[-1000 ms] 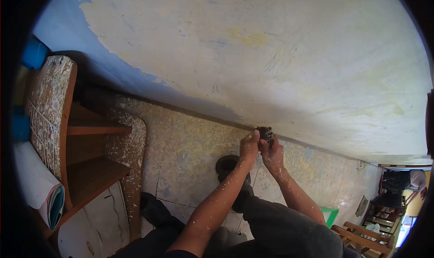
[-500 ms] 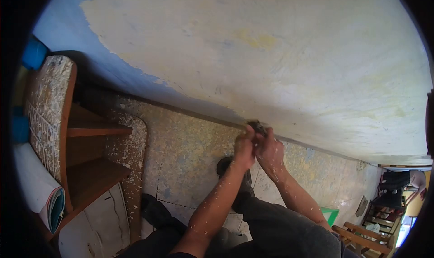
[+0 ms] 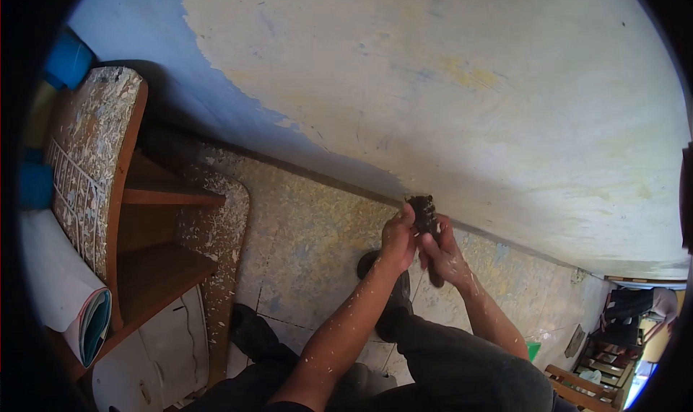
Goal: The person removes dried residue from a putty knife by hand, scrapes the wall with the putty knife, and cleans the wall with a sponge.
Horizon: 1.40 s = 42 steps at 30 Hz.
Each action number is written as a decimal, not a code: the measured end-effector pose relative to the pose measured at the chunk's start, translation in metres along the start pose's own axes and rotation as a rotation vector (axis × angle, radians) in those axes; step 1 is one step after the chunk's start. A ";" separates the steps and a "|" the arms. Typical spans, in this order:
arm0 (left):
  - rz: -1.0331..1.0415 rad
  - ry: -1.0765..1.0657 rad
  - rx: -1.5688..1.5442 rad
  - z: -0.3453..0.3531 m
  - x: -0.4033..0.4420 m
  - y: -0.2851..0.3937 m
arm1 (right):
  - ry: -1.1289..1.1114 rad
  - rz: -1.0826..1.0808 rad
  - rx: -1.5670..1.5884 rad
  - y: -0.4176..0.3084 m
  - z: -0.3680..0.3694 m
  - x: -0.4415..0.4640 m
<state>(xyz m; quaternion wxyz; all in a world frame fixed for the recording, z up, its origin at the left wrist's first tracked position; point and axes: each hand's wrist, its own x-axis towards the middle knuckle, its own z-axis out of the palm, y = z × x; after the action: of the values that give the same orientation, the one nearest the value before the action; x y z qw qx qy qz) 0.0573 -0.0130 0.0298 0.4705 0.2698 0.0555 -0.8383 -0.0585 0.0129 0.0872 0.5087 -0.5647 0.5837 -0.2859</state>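
Observation:
A scraper (image 3: 424, 214) with a dark, flake-covered flat blade is held in front of the lower wall, its handle end pointing down toward me. My right hand (image 3: 448, 257) is closed around its handle, thumb along the near side. My left hand (image 3: 399, 239) is closed at the left edge of the blade, with the thumb against it; its other fingers are partly hidden. Pale flakes stick to both forearms. Close beyond the blade is the wall (image 3: 404, 87), mostly bare cream with a blue painted area (image 3: 216, 98) on the left.
At left stands a brown wooden shelf unit (image 3: 170, 195) strewn with paint chips, with rolled papers (image 3: 65, 289) and blue containers (image 3: 68, 58). Flakes cover the tiled floor (image 3: 310, 217). A wooden chair (image 3: 581, 387), a green object (image 3: 533, 351) and another person (image 3: 639, 307) are at right.
The scraper has turned so its blade shows more clearly, and my hands have moved slightly apart on it. The view has shifted, moving the shelf and wall rightward.

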 end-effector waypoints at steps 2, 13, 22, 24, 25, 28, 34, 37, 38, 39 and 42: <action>-0.050 -0.083 -0.004 -0.011 0.000 -0.003 | -0.056 0.156 0.316 -0.010 0.009 -0.008; 0.005 -0.116 -0.117 -0.005 -0.002 -0.026 | 0.039 0.251 0.007 -0.009 0.002 -0.011; -0.076 -0.210 -0.261 -0.022 0.012 -0.019 | 0.030 0.070 -0.363 -0.033 0.006 0.007; -0.068 -0.135 -0.239 -0.015 0.011 -0.023 | 0.083 0.091 -0.298 -0.020 0.009 0.005; -0.070 -0.110 -0.238 -0.012 0.012 -0.025 | 0.079 0.095 -0.301 -0.023 0.003 0.001; -0.074 -0.121 -0.225 -0.012 0.010 -0.021 | 0.023 0.274 -0.235 -0.043 -0.004 0.004; -0.086 -0.127 -0.225 -0.014 0.009 -0.025 | 0.046 0.189 -0.183 -0.027 0.001 0.001; -0.084 -0.076 -0.202 -0.005 0.010 -0.027 | 0.025 0.198 -0.224 -0.035 -0.005 0.002; -0.083 -0.080 -0.195 -0.007 0.012 -0.023 | 0.012 0.136 -0.236 -0.036 -0.006 0.003; -0.059 -0.093 -0.216 -0.013 0.012 -0.020 | 0.019 0.142 -0.235 -0.033 -0.002 0.005; -0.032 -0.114 -0.270 -0.018 0.013 -0.026 | 0.053 0.168 -0.233 -0.024 0.007 0.003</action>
<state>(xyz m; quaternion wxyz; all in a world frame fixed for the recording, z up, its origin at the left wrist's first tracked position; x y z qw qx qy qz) 0.0380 -0.0020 0.0035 0.4913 0.1551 0.1454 -0.8447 -0.0427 0.0068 0.1062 0.4462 -0.5612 0.6714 -0.1876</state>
